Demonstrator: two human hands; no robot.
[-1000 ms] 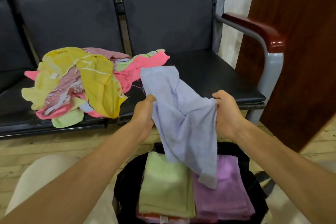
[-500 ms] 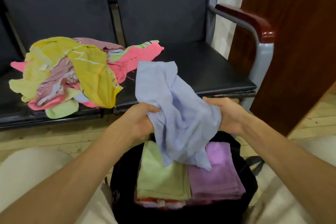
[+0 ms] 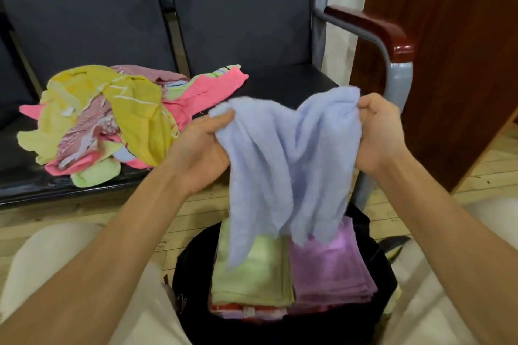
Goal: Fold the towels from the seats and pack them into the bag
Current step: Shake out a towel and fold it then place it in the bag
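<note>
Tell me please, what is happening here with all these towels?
A person is packing towels. The left hand and the right hand each grip an upper corner of a light blue towel, which hangs unfolded above an open black bag. Inside the bag, a folded green towel and a folded purple towel lie side by side. A heap of unfolded towels waits on the dark seat.

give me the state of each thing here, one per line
blue towel: unfolded, held up over the bag
left hand: grips the towel
right hand: grips the towel
towel pile: crumpled, on the seat
green towel: folded, in the bag
purple towel: folded, in the bag
bag: open
</note>
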